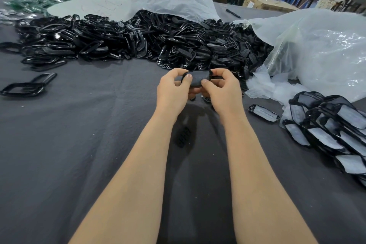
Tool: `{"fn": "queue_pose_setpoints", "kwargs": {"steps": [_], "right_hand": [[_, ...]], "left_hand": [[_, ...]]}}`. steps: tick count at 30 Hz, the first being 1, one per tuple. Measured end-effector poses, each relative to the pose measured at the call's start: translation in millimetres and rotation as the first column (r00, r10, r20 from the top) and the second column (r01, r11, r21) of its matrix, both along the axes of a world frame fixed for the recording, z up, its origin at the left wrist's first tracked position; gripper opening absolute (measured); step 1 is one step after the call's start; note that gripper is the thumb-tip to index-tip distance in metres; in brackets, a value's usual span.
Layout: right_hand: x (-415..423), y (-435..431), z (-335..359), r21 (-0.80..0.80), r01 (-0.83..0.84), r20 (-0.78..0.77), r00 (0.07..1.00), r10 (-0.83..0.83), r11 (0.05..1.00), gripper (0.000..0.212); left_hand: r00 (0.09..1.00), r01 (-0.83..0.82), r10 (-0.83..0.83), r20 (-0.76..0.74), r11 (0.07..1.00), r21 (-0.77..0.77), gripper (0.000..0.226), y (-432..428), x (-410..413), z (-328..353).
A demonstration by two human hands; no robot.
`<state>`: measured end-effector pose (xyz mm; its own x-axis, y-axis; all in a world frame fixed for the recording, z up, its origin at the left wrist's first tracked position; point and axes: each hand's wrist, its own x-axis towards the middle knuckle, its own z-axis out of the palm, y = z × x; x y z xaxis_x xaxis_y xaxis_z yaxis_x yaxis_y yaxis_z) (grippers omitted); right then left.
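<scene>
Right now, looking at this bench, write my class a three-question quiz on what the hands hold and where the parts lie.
1. True or false: the left hand and the right hand both pinch one grey-faced black part.
2. The stack of grey-faced parts lies on which side of the hands? A left, B right, C between them.
3. Fill in: the heap of black frames rests on a dark grey ____.
Key: 1 true; 2 B; 3 cloth.

Beyond grip: frame pile (79, 39) to the left, grille pile (208, 45) to the right, pen (233, 13) far back. Right of grip: plastic bag (320, 45), finished stack (326, 130). Below grip: one grille (183, 136) on cloth (89, 144).
</scene>
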<state>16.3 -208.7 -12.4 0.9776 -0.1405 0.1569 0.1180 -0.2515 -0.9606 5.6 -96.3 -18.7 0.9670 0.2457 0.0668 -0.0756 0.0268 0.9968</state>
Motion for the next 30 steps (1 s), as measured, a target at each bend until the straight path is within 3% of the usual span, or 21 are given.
{"fn": "queue_pose_setpoints", "kwargs": {"steps": [3, 9, 24, 30], "right_hand": [[0.9, -0.6, 1.0, 0.048, 0.032, -0.002, 0.999, -0.032, 0.998, 0.008], [4.0, -0.8, 0.8, 0.143, 0.08, -0.036, 0.997, -0.076, 0.986, 0.015], [5.1, -2.6, -2.8, 0.03, 0.106, -0.002, 0.994, -0.106, 0.994, 0.007], [5.5, -3.5, -4.1, 0.054, 0.116, -0.053, 0.992, -0.113, 0.992, 0.013]], "left_hand": [[1.0, 0.005, -0.005, -0.003, 1.0, 0.0, 0.018, -0.5, -0.7, 1.8], [0.999, 0.032, -0.033, 0.02, 0.999, 0.038, 0.019, -2.2, -3.7, 4.1], [0.999, 0.039, -0.041, 0.019, 0.995, 0.088, 0.019, -4.3, -4.1, 3.0], [0.998, 0.068, -0.066, -0.016, 0.992, 0.11, 0.021, -3.9, -2.1, 0.8]]}}
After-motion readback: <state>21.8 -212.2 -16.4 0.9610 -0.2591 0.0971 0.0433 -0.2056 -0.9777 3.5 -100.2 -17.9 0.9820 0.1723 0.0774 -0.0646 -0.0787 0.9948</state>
